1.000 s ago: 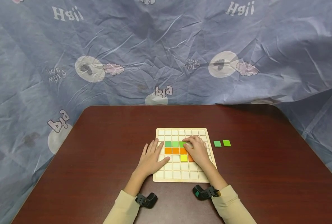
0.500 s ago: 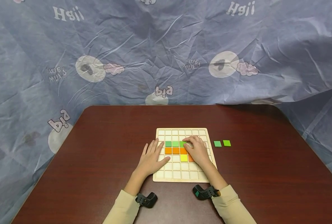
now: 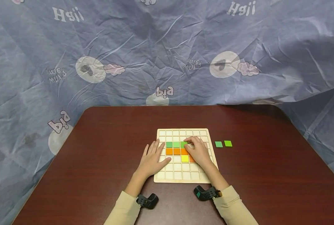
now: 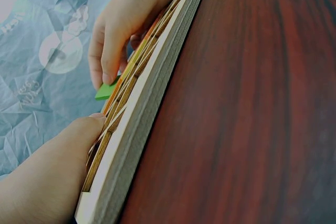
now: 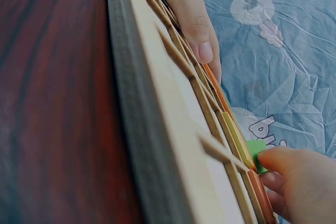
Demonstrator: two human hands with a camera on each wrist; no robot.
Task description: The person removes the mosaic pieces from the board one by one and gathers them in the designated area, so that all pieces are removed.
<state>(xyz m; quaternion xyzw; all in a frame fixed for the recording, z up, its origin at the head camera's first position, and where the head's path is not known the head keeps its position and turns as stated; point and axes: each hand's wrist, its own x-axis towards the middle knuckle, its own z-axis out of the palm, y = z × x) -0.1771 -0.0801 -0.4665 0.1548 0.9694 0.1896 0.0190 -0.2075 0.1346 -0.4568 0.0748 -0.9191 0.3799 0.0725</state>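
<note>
A pale wooden grid board (image 3: 169,176) lies on the table with coloured square tiles in its cells. My left hand (image 3: 150,161) rests on the board's left side, fingers spread. My right hand (image 3: 198,151) pinches a bright green tile (image 3: 183,144) between thumb and fingers, at the right end of a row with two other green tiles (image 3: 173,144). In the left wrist view the pinched tile (image 4: 105,92) stands up at a slant above the board. Below that row come three orange tiles (image 3: 176,151), then a yellow tile (image 3: 185,158) and a darker orange one (image 3: 192,159), partly hidden by the right hand.
Two loose tiles, a teal-green one (image 3: 219,144) and a bright green one (image 3: 228,143), lie on the dark red table (image 3: 113,140) right of the board. A printed blue cloth (image 3: 144,47) hangs behind the table's far edge. Black camera mounts (image 3: 148,201) sit on both wrists.
</note>
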